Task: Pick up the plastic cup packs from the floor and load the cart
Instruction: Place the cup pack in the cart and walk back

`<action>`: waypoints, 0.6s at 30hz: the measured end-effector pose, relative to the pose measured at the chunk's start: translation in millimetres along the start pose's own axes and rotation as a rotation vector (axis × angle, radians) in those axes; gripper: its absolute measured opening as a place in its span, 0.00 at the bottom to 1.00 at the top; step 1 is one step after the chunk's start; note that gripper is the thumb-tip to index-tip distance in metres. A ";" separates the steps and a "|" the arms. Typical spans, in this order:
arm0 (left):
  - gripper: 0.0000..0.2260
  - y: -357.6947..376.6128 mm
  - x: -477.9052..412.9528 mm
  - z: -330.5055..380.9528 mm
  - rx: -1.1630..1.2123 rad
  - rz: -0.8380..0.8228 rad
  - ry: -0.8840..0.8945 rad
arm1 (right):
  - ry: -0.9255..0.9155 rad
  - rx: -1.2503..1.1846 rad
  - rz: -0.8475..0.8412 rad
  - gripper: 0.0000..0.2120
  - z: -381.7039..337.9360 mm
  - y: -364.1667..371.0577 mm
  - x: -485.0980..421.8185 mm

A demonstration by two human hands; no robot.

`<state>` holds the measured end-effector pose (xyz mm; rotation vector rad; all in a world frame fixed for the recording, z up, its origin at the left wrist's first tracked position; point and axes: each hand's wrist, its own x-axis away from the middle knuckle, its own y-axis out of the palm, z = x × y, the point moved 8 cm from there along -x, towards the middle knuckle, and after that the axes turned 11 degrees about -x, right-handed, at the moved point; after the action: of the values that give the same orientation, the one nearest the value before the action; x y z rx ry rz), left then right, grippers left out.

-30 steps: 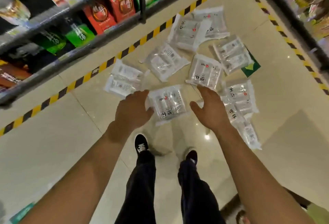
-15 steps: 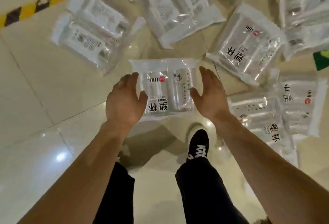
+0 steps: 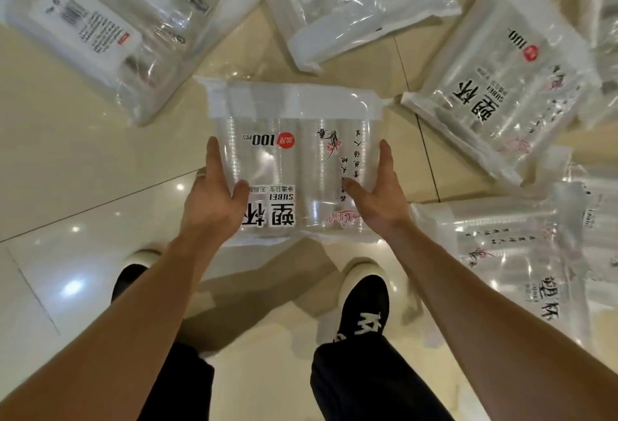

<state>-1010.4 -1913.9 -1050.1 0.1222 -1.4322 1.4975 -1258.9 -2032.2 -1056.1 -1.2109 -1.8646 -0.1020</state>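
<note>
Head view: I hold one cup pack (image 3: pixel 294 153) between both hands, just ahead of my shoes (image 3: pixel 364 307). My left hand (image 3: pixel 212 200) clasps its left edge, my right hand (image 3: pixel 374 200) its right, thumbs laid on top. Whether it rests on the floor (image 3: pixel 83 159) I cannot tell. Other packs (image 3: pixel 501 69) lie around it.

Cup packs, tally: one held pack (image 3: pixel 294 159) between your two hands, left hand (image 3: pixel 214 200) and right hand (image 3: pixel 378 200). Loose packs (image 3: pixel 501 86) on the floor (image 3: pixel 83 169): at least five, though overlaps at top left and the cut-off right edge keep you from an exact figure. Shoes: two, left shoe (image 3: pixel 128 282) and right shoe (image 3: pixel 364 307).
</note>
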 end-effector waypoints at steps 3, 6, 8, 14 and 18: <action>0.34 -56.2 35.8 28.6 0.015 0.096 0.035 | -0.042 -0.016 0.023 0.42 -50.5 -30.3 35.1; 0.33 -138.4 83.0 73.5 0.023 0.197 0.085 | -0.151 -0.013 0.051 0.40 -135.5 -75.0 80.8; 0.33 -199.7 117.1 105.9 0.043 0.269 0.121 | -0.214 0.013 0.075 0.39 -198.9 -107.1 115.0; 0.31 -394.8 234.2 206.7 0.108 0.465 0.186 | -0.417 0.023 0.147 0.37 -402.1 -214.2 249.6; 0.31 -513.7 332.3 254.2 0.184 0.548 0.265 | -0.555 0.068 0.222 0.36 -518.9 -274.6 355.2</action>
<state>-951.6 -2039.3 -402.2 -0.3741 -1.1590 2.0031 -1193.4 -2183.4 -390.0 -1.4924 -2.1555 0.4599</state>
